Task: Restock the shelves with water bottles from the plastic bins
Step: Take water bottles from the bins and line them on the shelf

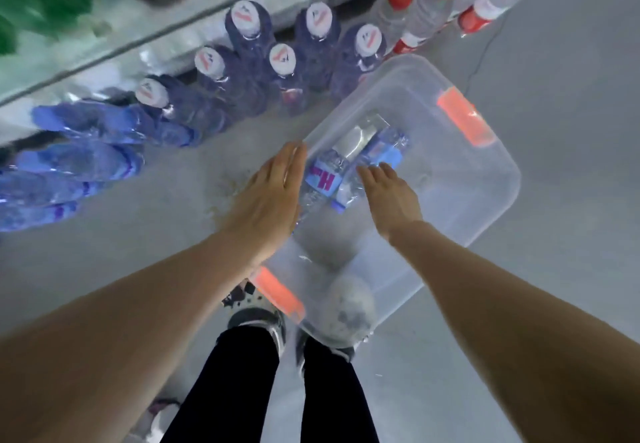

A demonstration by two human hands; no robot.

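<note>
Both hands are held over the bin [498, 179] on the floor, left hand [266, 200] flat with straight fingers, right hand [391, 196] relaxed above two bottles [323, 179].

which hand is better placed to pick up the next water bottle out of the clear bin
Probably the right hand: it is already inside the clear bin, fingers right at the bottles lying there. The left hand hangs open over the bin's near rim, beside them.

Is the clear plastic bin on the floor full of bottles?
No, the clear bin holds only two small bottles lying on their sides, and most of its bottom is bare.
</note>
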